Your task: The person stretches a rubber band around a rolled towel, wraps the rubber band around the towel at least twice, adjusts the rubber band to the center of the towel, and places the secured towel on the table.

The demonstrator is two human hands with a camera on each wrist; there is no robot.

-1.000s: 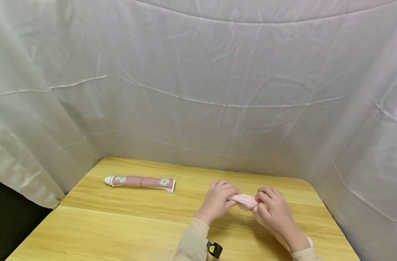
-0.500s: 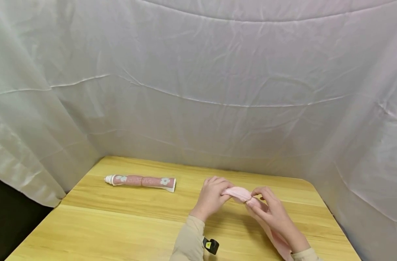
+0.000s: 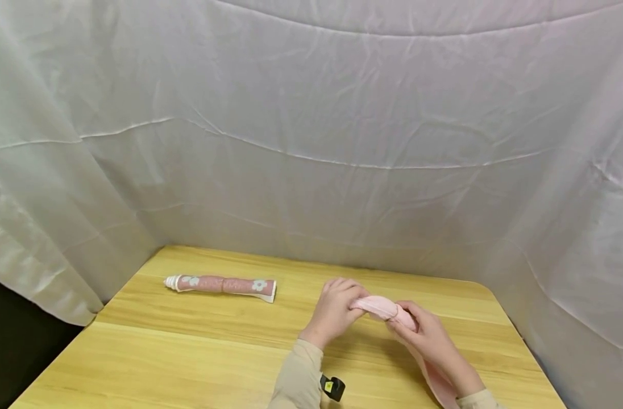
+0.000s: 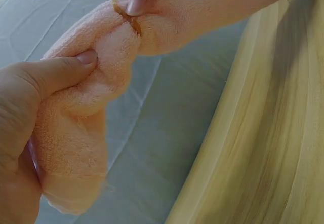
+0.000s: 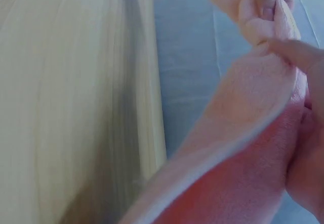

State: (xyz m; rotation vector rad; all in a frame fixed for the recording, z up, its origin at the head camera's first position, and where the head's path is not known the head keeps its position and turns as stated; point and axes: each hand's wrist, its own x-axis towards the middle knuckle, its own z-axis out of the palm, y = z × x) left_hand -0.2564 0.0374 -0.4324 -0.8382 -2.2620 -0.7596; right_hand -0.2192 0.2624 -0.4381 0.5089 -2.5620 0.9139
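Note:
A pink towel (image 3: 379,307) is held up above the table between both hands, gathered lengthwise. Around its narrowed part sits a thin brown rubber band (image 4: 126,17). My left hand (image 3: 337,309) grips the towel to the left of the band, its thumb pressed on the cloth in the left wrist view. With the thumb right at the band, my right hand (image 3: 429,335) grips the towel on the other side. The towel's long loose end (image 5: 243,168) hangs down past the right forearm, its edge spread open in the right wrist view.
On the wooden table (image 3: 163,346) at the back left lies a pink roll (image 3: 221,284) with white flowers, cinched at its middle, with a white ridged tip. Pale curtains (image 3: 311,142) enclose the back and sides. A black strap piece (image 3: 334,387) shows by the left sleeve.
Both hands shifted slightly left, then nearly stopped. The right fingers moved from bunched over the band to round the towel, uncovering the band. More of the hanging towel end shows.

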